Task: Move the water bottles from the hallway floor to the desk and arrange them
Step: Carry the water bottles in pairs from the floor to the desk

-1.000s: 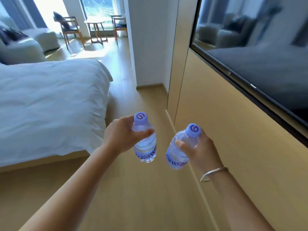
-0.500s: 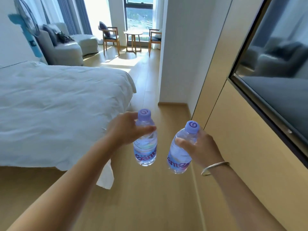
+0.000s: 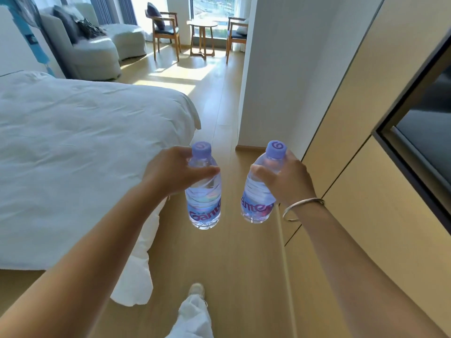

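Head view: left hand wrapped round the left bottle near its neck, right hand wrapped round the right bottle the same way. Both bottles mid-frame, held over the wooden floor, apart, caps up. Bed on left of frame, wall panel on right

At the middle of the frame the left hand holds one water bottle by its shoulder, and the right hand holds a second water bottle the same way, both lilac-capped and hanging over the wooden floor. A white bed fills the left. Armchairs and a small round table stand at the upper centre, and a silver bangle circles the right wrist.
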A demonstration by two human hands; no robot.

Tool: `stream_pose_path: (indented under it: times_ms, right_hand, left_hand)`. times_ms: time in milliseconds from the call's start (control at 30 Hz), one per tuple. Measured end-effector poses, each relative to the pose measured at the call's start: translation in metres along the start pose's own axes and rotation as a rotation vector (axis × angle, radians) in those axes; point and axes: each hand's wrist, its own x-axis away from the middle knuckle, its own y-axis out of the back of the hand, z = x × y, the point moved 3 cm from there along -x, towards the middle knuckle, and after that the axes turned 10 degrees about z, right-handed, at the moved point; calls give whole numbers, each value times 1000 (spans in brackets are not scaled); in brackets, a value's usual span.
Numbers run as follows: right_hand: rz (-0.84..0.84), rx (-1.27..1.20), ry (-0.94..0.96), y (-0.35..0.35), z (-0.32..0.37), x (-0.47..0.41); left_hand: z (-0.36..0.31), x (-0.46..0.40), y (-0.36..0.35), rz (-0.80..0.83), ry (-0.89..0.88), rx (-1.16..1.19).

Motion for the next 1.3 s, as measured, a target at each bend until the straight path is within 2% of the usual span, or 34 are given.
stream_pose_path:
  times_ms: [467,1033,1300]
  right_hand:
    - [-33,51,-16,-44,16,-265]
    - [158,170,1,-19,-36,-571]
    - [157,124,-32,-19,-56,-692]
  left_hand:
    - [39,-271,48,56,-51,-55]
    - [43,-568,5,97,-3,32]
    - [60,-688,2,76,38,55]
